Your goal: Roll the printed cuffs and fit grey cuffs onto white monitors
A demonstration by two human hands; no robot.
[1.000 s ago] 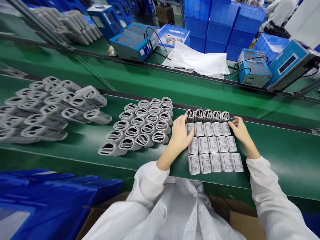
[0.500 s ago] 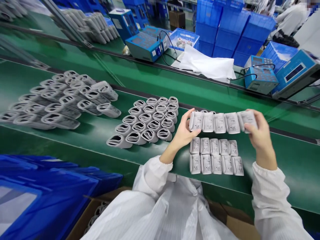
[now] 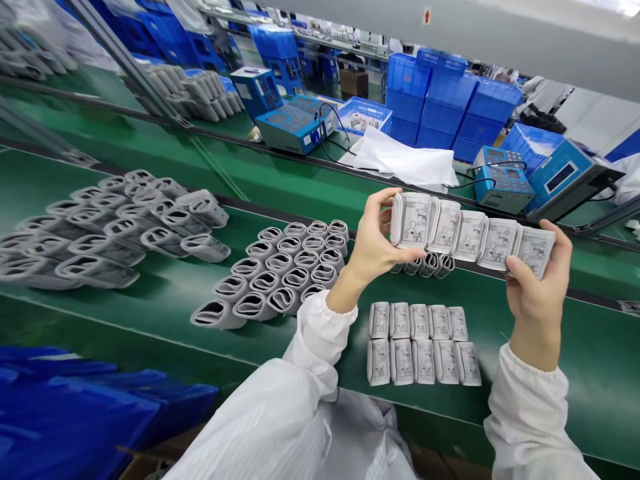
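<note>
Between my hands is a row of several rolled grey blood pressure cuffs (image 3: 470, 237), pressed side by side, with printed drawings facing me. My left hand (image 3: 371, 240) grips the left end, its thumb under the lower edge. At the other end, my right hand (image 3: 540, 293) has its thumb on the printed front and fingers behind; the last cuff tilts slightly. Below, two rows of flat-lying cuffs (image 3: 423, 363) rest on the green work surface (image 3: 520, 360). Behind the held row, more rolled cuffs (image 3: 429, 265) are partly hidden.
A block of upright cuff rolls (image 3: 295, 261) stands left of my hands, with a looser pile (image 3: 120, 220) farther left. Across the bench are blue testing devices (image 3: 295, 123), a white cloth (image 3: 400, 157) and stacked blue crates (image 3: 447, 110). Blue bins (image 3: 100, 407) sit at lower left.
Both hands have raised the row of cuffs off the surface and closer to me, uncovering rolls behind it. The view has tilted upward.
</note>
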